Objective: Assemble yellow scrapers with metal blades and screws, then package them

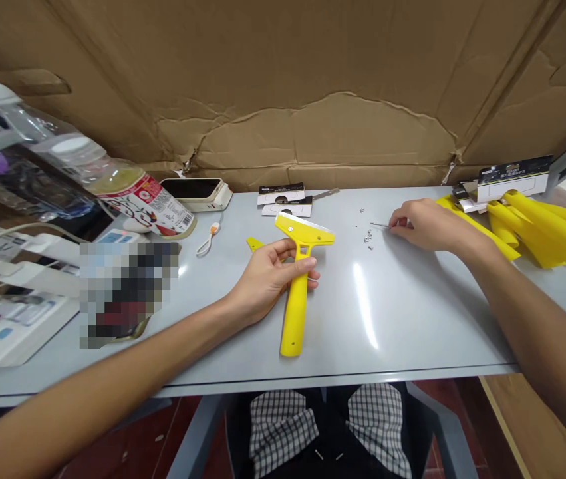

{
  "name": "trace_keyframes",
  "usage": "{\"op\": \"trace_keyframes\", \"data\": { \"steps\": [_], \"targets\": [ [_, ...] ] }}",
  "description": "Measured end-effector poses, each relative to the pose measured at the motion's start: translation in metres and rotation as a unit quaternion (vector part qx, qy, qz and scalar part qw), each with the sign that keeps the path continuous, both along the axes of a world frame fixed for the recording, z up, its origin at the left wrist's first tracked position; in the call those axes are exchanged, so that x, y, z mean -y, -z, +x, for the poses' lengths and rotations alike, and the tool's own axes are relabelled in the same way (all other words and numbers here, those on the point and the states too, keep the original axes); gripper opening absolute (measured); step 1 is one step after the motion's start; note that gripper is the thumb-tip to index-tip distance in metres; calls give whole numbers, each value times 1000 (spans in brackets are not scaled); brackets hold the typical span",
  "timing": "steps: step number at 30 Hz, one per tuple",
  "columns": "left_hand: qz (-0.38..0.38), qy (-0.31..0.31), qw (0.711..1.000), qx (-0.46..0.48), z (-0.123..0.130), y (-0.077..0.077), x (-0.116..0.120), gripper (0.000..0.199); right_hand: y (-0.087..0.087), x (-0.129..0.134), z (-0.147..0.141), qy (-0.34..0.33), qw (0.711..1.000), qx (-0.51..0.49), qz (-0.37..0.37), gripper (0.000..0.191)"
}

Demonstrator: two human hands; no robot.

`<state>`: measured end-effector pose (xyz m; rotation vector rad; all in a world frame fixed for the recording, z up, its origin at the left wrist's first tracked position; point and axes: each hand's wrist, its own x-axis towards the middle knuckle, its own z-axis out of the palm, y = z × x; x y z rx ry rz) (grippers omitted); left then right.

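Scraper (295, 313), yellow, is in the left grip (273, 274), closed round it, over the surface (335, 339). Right grip (425, 225) pinches a thin metal stick (379, 225) near tiny metal bits (368, 238). Picking-up step, I think; next calls for a tight pinch.

From my left hand (265, 278) I can slide rightward across the near tabletop (402, 326); loose metal bits (368, 238) lie near my right hand (421, 223), and cardboard (312, 66) walls off the back.
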<state>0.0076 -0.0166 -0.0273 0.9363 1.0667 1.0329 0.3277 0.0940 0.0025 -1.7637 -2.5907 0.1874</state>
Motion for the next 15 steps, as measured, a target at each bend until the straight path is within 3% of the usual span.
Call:
{"op": "trace_keyframes", "data": {
  "steps": [3, 15],
  "targets": [
    [-11, 6, 1000, -6, 0, 0, 0, 40, 4, -6, 5, 14, 1000, 5, 8, 19],
    [-7, 21, 1000, -18, -1, -3, 0, 40, 8, -8, 8, 34, 999, 17, 26, 20]
  ]
}}
